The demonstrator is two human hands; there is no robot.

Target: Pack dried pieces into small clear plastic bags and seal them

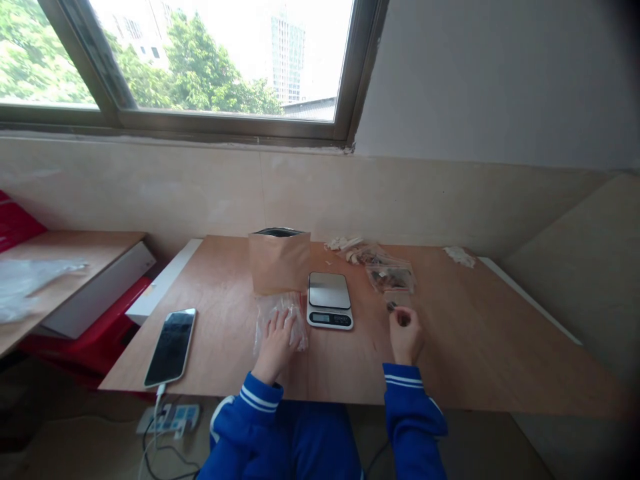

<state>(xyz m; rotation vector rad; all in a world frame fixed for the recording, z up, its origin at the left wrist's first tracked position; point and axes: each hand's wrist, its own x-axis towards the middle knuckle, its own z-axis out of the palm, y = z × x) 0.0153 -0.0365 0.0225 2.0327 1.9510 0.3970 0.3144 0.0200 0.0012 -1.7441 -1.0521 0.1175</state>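
My left hand (278, 341) lies flat, fingers spread, on a stack of clear plastic bags (265, 313) on the wooden table (475, 347). My right hand (405, 337) pinches a small dark piece (392, 307) at the mouth of a small clear bag of brown bits (390, 275). Between the hands stands a small digital kitchen scale (329, 299) with nothing on its pan. A brown paper pouch (279, 260) stands upright and open behind the plastic bags.
A smartphone (171, 345) lies face up at the table's left edge, its cable running down to a power strip (170, 419) on the floor. Pale chips (345, 245) lie at the back, and white scraps (459, 256) at the far right. A lower side table (75, 253) stands at left.
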